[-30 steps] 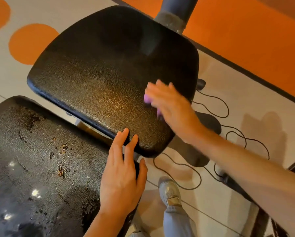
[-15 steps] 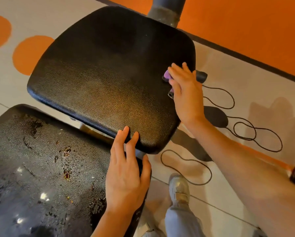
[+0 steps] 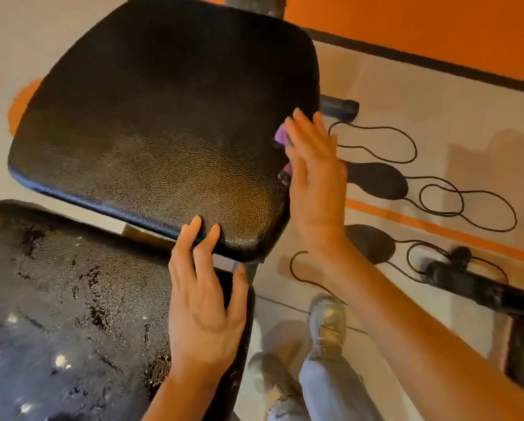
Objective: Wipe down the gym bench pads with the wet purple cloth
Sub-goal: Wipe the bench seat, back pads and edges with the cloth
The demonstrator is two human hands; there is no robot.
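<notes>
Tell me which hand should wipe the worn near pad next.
Probably the right hand: it already presses the purple cloth against the far pad. The left hand lies across both pads, with no cloth visible in it.

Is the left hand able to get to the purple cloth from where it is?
Probably yes. The left hand rests open on the near pad's corner, and only bare far pad lies between it and the purple cloth, though the right hand covers that.

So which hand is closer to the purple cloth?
The right hand. It presses the purple cloth flat against the right edge of the upper bench pad. The left hand rests at that pad's near corner, away from the cloth.
</notes>
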